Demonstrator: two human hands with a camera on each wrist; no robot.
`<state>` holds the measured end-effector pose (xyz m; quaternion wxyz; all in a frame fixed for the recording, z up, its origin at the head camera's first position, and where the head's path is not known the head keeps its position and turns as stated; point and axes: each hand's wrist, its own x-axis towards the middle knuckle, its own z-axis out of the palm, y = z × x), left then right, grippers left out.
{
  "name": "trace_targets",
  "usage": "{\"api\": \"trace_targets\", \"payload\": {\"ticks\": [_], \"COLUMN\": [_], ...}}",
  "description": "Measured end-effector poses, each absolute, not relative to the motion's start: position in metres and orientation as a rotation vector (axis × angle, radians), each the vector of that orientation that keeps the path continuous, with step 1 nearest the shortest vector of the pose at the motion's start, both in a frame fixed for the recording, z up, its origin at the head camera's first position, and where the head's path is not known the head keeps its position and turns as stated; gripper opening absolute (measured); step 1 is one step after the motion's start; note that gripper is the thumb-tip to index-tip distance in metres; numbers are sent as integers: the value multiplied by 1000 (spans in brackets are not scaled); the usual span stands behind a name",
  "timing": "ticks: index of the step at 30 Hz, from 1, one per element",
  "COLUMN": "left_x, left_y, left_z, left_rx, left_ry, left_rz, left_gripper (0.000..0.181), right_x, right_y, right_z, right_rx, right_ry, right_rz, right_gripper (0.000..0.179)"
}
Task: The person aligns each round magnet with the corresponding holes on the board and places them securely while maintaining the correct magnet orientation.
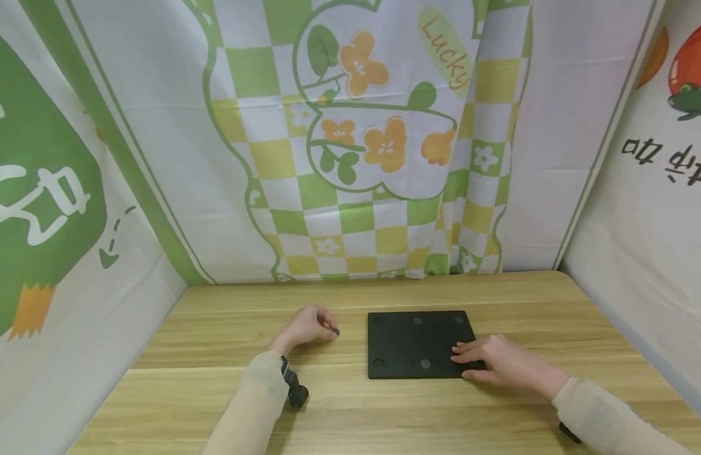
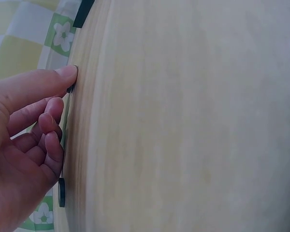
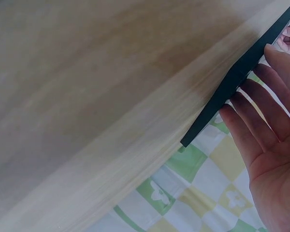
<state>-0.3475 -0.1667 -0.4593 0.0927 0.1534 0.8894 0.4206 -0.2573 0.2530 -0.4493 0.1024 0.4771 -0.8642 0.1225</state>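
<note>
My left hand (image 1: 307, 325) pinches a small dark disc (image 1: 335, 332) between thumb and fingertips, low over the table left of the board. In the left wrist view only a sliver of that disc (image 2: 71, 88) shows under the thumb. A second dark round piece (image 2: 62, 192) appears below the curled fingers there; the head view does not show it. The flat black rectangular board (image 1: 398, 344) lies on the table, with several round spots on its top, some grey and some black. My right hand (image 1: 498, 360) rests on its right end, fingers extended and thumb by the near corner.
Both hands work over a light wood-grain table (image 1: 339, 411). A green and yellow checked curtain (image 1: 378, 221) hangs behind its far edge, with printed cloth walls at left and right. A dark wrist camera (image 1: 296, 392) is strapped to the left forearm.
</note>
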Motion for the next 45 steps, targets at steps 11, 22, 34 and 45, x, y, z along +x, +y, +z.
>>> {"api": "trace_targets", "payload": {"ticks": [11,22,34,45], "left_x": [-347,-349,-341,-337], "left_y": [-168,-166,-160,-156], "left_z": [-458,-461,-454,-451], "left_rx": [481,525,582,646], "left_ry": [2631,2581,2517,2511], "left_rz": [1261,1276,1316,1307], "left_gripper": [16,16,15,15], "right_x": [-257,-257,-256,-256], "right_y": [253,253,253,252], "right_z": [-449,-449,-449,-448], "right_rx": [1409,1399,1396,1394], "right_ry": [-2537,-2540,-2554,-2557], "right_rz": [352,345,343,352], "right_gripper": [29,29,29,29]}}
